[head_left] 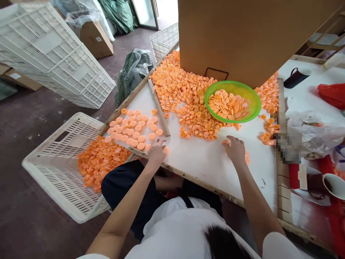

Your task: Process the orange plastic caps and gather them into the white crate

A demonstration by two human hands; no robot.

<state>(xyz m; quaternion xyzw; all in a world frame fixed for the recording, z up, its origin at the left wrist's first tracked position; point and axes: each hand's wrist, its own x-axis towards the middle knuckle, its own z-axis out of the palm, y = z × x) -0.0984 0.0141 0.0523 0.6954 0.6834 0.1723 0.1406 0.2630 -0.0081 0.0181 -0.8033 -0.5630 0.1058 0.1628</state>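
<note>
My left hand [157, 153] is low over the table's front edge, its fingers curled down beside the orange discs. What lies under those fingers is mostly hidden, though a bit of orange shows by the thumb. In my right hand [235, 151], thumb and fingers pinch a small orange plastic cap [226, 142] just above the white tabletop [196, 158]. A few more orange pieces [247, 157] lie beside that wrist. Flat orange discs [132, 131] are spread left of a wooden strip [159, 108]. Beyond my hands, orange cups [199, 122] form a big heap.
On the heap rests a green bowl [233, 84] of orange discs, before a large cardboard box [231, 39]. A white crate [54, 158] with orange pieces stands lower left, near stacked crates [54, 54]. Mugs [296, 77] and plastic bags [318, 133] are at right, past a wooden rail [281, 172].
</note>
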